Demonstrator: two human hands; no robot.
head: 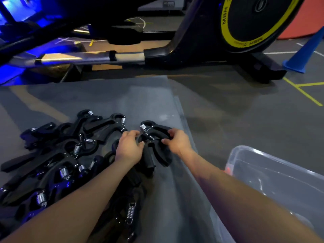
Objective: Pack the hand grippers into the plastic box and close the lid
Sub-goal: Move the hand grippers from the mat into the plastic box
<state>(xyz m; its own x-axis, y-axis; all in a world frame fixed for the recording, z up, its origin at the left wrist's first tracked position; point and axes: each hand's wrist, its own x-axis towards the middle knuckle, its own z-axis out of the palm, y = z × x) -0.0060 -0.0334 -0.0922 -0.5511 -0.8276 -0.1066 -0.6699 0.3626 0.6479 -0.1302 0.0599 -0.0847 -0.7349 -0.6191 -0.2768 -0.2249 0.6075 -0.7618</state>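
Several black hand grippers (57,155) with steel springs lie heaped on a clear plastic lid (149,99) on the floor. My left hand (128,148) and my right hand (177,141) both hold a small bundle of hand grippers (156,151) at the pile's right edge. The left fingers curl round its handles, the right fingers pinch its upper side. The clear plastic box (273,174) stands open at the lower right, behind my right forearm. Something small and red shows inside it.
An exercise machine with a black and yellow flywheel (252,20) and a long rail (91,57) crosses the floor just beyond the lid. A blue cone (303,53) stands at the right. Yellow floor tape (303,90) marks the grey floor.
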